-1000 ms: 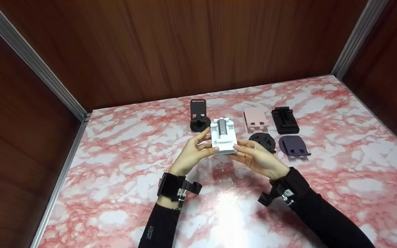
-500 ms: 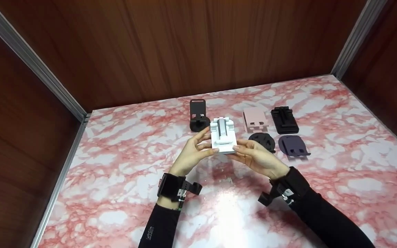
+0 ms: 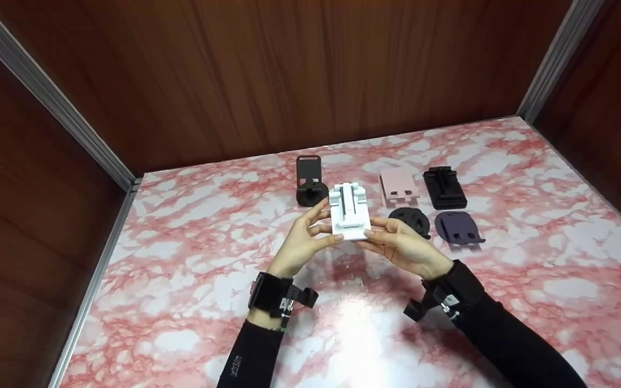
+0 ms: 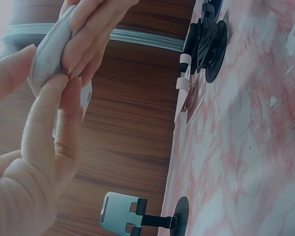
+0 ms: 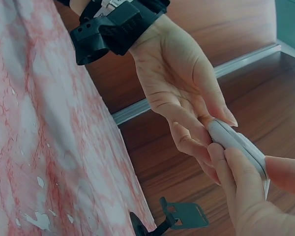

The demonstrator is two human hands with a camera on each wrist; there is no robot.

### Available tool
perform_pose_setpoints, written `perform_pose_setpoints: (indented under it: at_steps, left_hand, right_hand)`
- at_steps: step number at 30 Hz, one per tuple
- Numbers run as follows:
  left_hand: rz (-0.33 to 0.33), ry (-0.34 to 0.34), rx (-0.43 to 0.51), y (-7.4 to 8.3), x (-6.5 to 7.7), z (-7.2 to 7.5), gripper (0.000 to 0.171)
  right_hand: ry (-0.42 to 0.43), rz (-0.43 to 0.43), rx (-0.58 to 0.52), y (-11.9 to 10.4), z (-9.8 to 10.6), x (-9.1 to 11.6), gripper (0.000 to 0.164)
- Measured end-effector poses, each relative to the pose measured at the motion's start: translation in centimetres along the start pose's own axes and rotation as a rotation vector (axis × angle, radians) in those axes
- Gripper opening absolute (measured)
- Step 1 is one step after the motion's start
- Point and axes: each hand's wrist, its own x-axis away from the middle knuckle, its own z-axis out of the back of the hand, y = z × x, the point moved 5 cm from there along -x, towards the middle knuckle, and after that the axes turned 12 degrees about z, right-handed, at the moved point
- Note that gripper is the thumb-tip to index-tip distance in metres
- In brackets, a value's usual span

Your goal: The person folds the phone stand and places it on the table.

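A white folded phone stand [image 3: 361, 214] is held up over the table, its hinged side with a central slot facing the head camera. My left hand [image 3: 301, 243] grips its left edge, thumb on the front near the lower corner and fingers behind. On the opposite edge, my right hand [image 3: 403, 247] pinches the lower right corner between thumb and fingers. Both wrist views show the stand edge-on, as a thin white slab [image 4: 50, 56] with fingertips of both hands on it. Its back is largely hidden by the fingers.
Behind the hands stands a black upright phone stand [image 3: 309, 170] on a round base. To the right are a pink stand [image 3: 398, 182], a black folded stand [image 3: 444, 187], a black round stand [image 3: 410, 220] and a dark purple stand [image 3: 457, 226]. Wood-grain panels [image 3: 310, 81] enclose the marbled table [image 3: 181, 302].
The white phone stand has tilted slightly, and its central strip looks lighter than the grey it showed before. My left wrist has shifted a little to the right; both hands keep their hold.
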Motion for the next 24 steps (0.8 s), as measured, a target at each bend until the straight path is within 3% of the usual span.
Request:
perform_pose_setpoints:
  at_steps: [8, 14, 19, 24]
  left_hand:
    - [-0.006, 0.007, -0.001, -0.2, -0.2, 0.1, 0.083]
    - [-0.007, 0.012, -0.067, 0.0, 0.1, 0.2, 0.083]
    - [-0.07, 0.075, -0.216, 0.4, 0.3, 0.7, 0.077]
    - [-0.115, 0.174, -0.503, 0.6, 0.5, 1.1, 0.074]
  right_hand:
    - [-0.006, 0.001, 0.004, 0.1, 0.1, 0.0, 0.051]
    - [-0.014, 0.0, 0.017, 0.1, 0.3, 0.1, 0.052]
    - [0.002, 0.008, 0.057, -0.4, 0.8, -0.2, 0.052]
    - [0.05, 0.016, 0.143, -1.1, 1.7, -0.9, 0.051]
